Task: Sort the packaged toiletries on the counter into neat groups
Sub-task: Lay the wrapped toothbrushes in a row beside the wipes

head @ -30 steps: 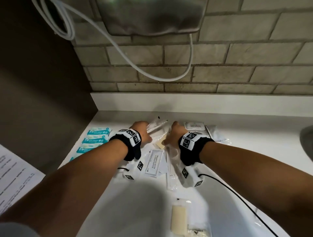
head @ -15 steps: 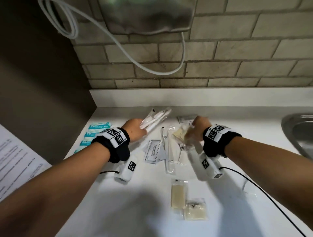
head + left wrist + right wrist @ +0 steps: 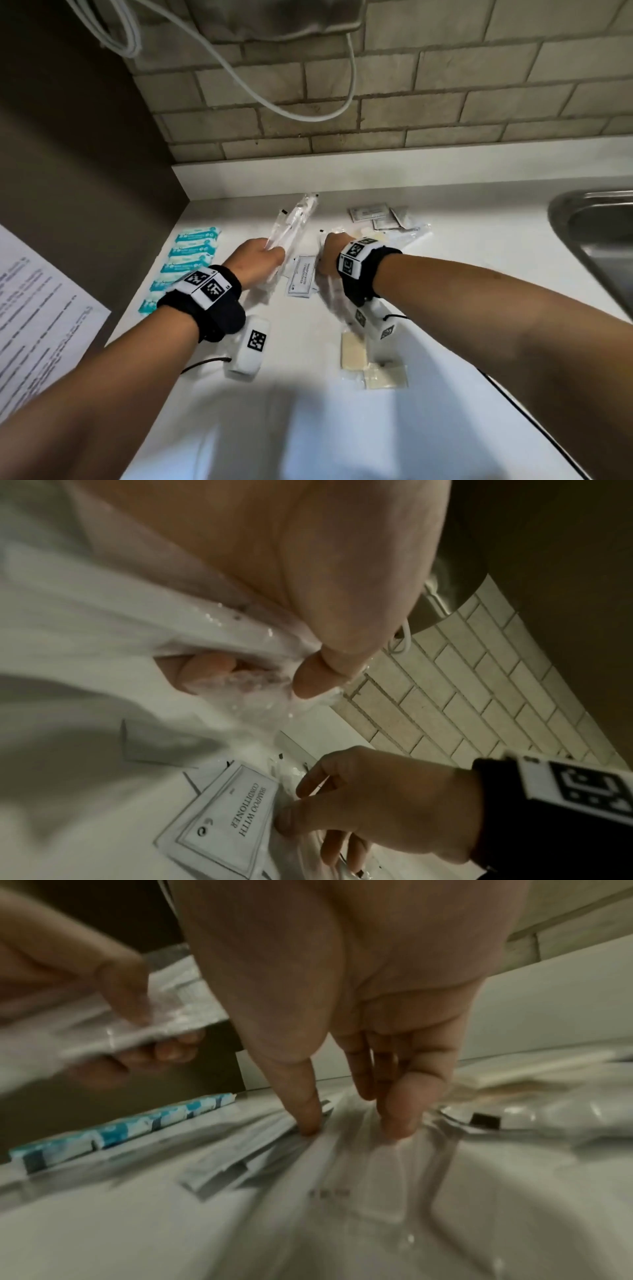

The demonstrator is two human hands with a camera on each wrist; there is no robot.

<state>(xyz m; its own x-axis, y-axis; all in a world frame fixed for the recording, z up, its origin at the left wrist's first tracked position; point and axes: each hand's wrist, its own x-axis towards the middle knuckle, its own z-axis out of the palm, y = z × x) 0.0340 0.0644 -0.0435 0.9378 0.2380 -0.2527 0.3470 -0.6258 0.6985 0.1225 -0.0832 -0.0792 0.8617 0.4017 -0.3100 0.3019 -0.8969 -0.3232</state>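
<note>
Left hand: our left hand (image 3: 255, 257) has thumb and fingers curled round a bundle of clear toothbrush packets (image 3: 294, 219), held off the bench (image 3: 479, 274) and pointing toward its back edge.
Right hand: our right hand (image 3: 334, 253) reaches down with straight fingers, thumb and fingertips (image 3: 397, 1118) pressing a clear packet (image 3: 380, 1172) lying on the bench beside the shampoo with conditioner sachet (image 3: 302, 277); we cannot tell if it is pinched yet.
Sorted so far: the blue-and-white packets (image 3: 191, 253) sit in a row along the left edge; two cream soap packets (image 3: 354, 353) lie toward the front edge; more sachets (image 3: 371, 214) lie near the back edge.
Slip risk: we judge the glossy film could slide out of the left hand's bundle if we loosen it while adding another.
Drag risk: pressing and pulling the clear packet could carry the overlapping sachet along and undo its place.
Mix-up risk: transparent wrappers overlap here, so we might lift two kinds together.
Cable risk: the wrist cable (image 3: 548, 438) trailing on the bench could sweep the soap packets.
</note>
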